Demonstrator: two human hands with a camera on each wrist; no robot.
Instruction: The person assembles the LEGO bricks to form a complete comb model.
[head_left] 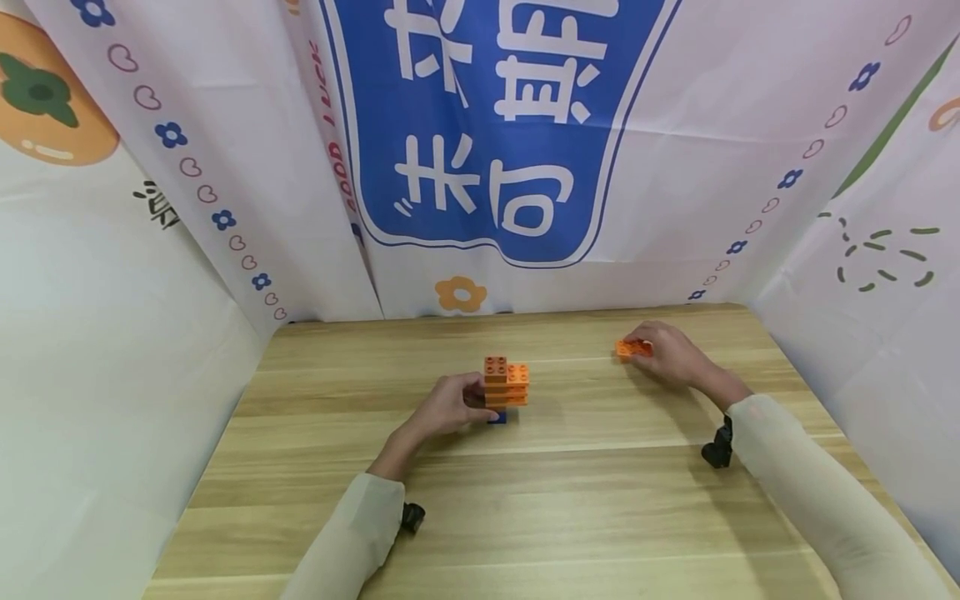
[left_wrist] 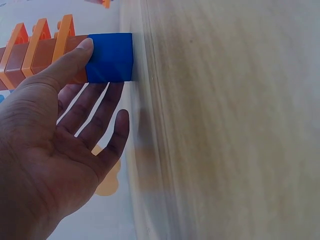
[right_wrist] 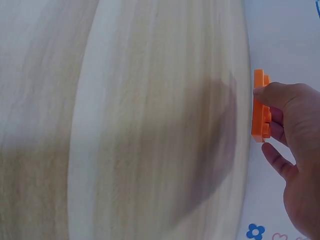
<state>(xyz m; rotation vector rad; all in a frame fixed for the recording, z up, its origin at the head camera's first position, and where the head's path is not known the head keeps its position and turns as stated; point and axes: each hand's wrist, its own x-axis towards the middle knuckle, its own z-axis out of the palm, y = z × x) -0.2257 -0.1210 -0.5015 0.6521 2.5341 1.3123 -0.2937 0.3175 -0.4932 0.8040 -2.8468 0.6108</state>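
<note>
My left hand (head_left: pixel 450 407) grips a tower of toy building bricks (head_left: pixel 496 375) near the middle of the table. Its thumb presses low on the side, where a brown brick meets the blue brick (left_wrist: pixel 110 57) at the bottom; the other fingers reach behind. Above the blue brick, brown bricks alternate with thin orange plates (left_wrist: pixel 62 42) that jut out to one side. Farther right, toward the back, my right hand (head_left: pixel 670 356) pinches a flat orange studded brick (right_wrist: pixel 258 112) between thumb and fingers, above the tabletop in the right wrist view.
The wooden table (head_left: pixel 570 517) ends at the back against a white printed cloth (head_left: pixel 675 208), and similar cloth stands at both sides. Black wrist cameras (head_left: pixel 717 443) sit at both cuffs.
</note>
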